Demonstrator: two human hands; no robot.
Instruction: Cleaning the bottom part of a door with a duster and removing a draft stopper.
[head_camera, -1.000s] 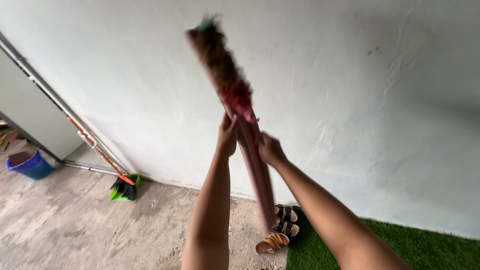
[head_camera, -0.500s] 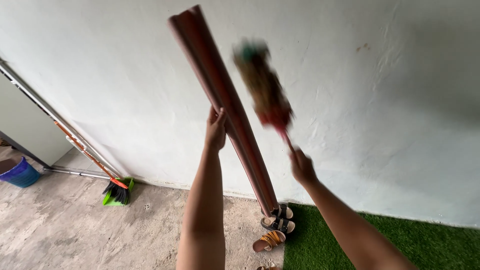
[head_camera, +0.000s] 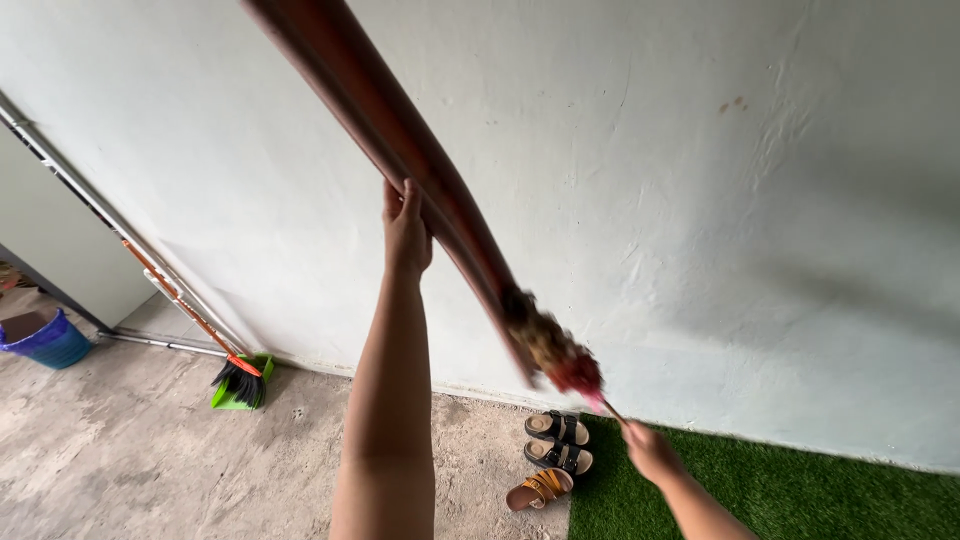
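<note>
My left hand (head_camera: 406, 228) is raised and grips a long reddish-brown rolled mat (head_camera: 385, 120) that leans up against the pale wall (head_camera: 700, 180); its top runs out of view. My right hand (head_camera: 650, 452) is low on the right and holds the thin pink handle of a feather duster (head_camera: 553, 350). The duster's brown and red feathers are blurred and lie against the lower end of the roll.
Two black sandals (head_camera: 557, 441) and one orange sandal (head_camera: 541, 488) lie on the concrete floor beside the green artificial turf (head_camera: 800, 495). An orange-handled broom with a green dustpan (head_camera: 238, 382) and metal poles lean at the left. A blue basket (head_camera: 44, 338) sits far left.
The duster swept down from beside the upper roll to its lower end, and my right hand dropped with it. My left hand raised the roll higher and tilted it left.
</note>
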